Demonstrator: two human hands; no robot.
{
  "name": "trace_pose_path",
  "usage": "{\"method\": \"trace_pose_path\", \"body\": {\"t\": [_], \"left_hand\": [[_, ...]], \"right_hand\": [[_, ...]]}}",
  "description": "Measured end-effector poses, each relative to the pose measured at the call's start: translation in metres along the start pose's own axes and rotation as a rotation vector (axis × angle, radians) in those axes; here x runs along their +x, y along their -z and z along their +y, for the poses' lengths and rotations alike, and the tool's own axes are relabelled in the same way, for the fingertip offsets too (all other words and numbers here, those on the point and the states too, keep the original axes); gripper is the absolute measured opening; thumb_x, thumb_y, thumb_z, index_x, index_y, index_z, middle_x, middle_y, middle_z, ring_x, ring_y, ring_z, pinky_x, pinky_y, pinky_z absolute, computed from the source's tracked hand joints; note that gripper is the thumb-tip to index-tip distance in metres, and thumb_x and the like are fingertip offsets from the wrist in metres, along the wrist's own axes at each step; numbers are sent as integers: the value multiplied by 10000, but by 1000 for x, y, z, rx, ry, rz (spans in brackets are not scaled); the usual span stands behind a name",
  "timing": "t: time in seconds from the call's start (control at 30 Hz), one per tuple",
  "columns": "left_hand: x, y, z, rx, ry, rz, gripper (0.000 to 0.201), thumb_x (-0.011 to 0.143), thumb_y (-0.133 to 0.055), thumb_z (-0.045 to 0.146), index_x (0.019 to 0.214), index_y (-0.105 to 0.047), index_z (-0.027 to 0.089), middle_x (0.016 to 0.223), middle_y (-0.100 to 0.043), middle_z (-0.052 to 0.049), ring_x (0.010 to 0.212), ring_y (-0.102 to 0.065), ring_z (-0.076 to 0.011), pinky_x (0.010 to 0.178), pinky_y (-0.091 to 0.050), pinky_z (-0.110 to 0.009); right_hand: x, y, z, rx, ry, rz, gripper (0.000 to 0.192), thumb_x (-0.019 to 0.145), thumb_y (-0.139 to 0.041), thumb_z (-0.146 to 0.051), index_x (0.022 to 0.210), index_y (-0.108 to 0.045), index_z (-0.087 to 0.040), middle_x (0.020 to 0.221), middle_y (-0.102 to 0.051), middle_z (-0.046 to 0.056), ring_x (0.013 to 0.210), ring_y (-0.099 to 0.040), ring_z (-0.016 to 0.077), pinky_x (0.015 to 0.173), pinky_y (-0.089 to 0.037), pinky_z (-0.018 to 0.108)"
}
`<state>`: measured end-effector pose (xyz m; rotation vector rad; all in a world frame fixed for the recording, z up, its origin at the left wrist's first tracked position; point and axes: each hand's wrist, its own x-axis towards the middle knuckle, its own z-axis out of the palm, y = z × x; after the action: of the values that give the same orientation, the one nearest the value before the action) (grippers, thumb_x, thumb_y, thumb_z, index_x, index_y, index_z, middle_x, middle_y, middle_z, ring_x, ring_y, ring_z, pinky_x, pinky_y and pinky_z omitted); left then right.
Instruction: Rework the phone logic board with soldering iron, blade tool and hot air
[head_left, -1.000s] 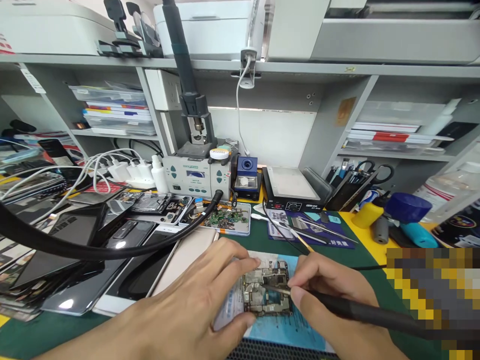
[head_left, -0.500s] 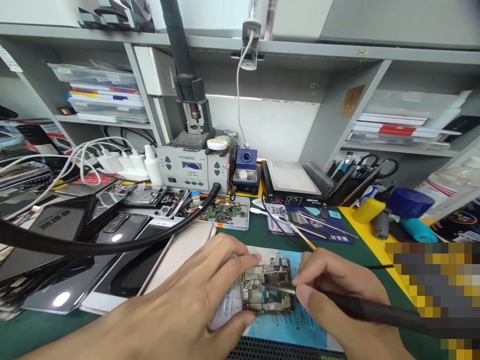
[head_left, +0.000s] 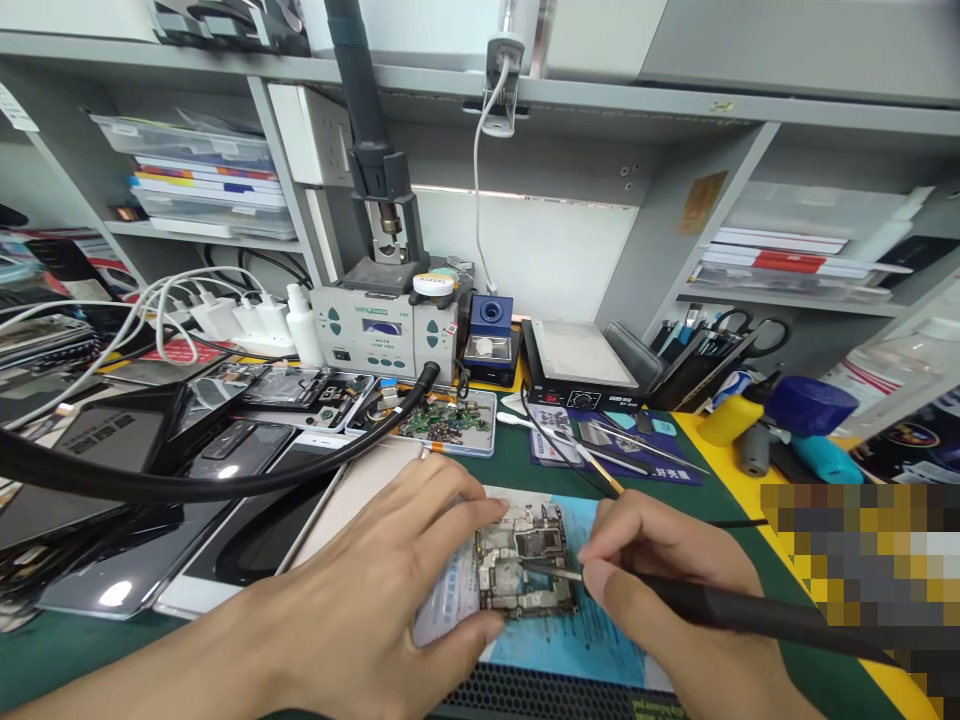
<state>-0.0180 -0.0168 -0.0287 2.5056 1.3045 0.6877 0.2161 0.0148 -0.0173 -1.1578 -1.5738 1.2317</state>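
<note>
Head camera, looking down at the bench: everything turns on the small circuit board, lying flat on a pale blue mat near the front edge. The left hand comes in from the board's left, fingers spread wide and curled loosely, forefinger resting on the board's upper left corner and thumb touching its lower left edge, so the board is pinched lightly in place rather than lifted. On the board's right, the right hand is closed in a pen grip around a black soldering iron, whose thin metal tip lies across the board's right half, touching or just above it; I cannot tell which. The iron's handle runs away to the right.

Behind the board, a tray of green parts sits on the bench, and further back stands the grey rework station. A thick black hose sweeps from that station off to the board's left, over a heap of phones. To the right behind the board lie tweezers on a purple mat.
</note>
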Motion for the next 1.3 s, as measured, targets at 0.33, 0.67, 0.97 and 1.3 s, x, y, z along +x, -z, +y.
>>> {"method": "trace_pose_path", "body": {"t": [0.33,0.67,0.97,1.3], "left_hand": [[7,2,3,-28,62,-61,452,846,-673,283,1277,-592,173,1219,-535,-114,1144,-529,-290,1025,-503,-456],[7,4,6,-67,101,-73,396,846,-696,348,1186,-616,160,1154,-536,-99,1110,-528,-290,989,-490,-462],[7,3,9,-55,140,-35,455,711,-829,502,922,-578,187,1016,-520,-62,973,-496,-285,865,-453,-459],[6,-2,4,-104,108,16,213,853,-713,342,854,-558,195,910,-536,-38,965,-502,-255,874,-407,-422]], "right_hand": [[2,-2,1,-105,26,-28,192,790,-670,-282,632,-572,-236,554,-507,-53,506,-445,121,481,-355,241],[0,-3,3,-317,138,18,220,837,-617,-315,631,-574,-249,534,-487,-60,466,-446,121,465,-350,251],[-2,-6,-3,-345,133,62,206,765,-618,-290,572,-561,-249,501,-473,-49,459,-431,130,480,-291,283],[2,-8,-15,-28,-65,60,95,666,-708,-255,607,-641,-223,568,-515,-49,511,-419,106,493,-304,236]]}}
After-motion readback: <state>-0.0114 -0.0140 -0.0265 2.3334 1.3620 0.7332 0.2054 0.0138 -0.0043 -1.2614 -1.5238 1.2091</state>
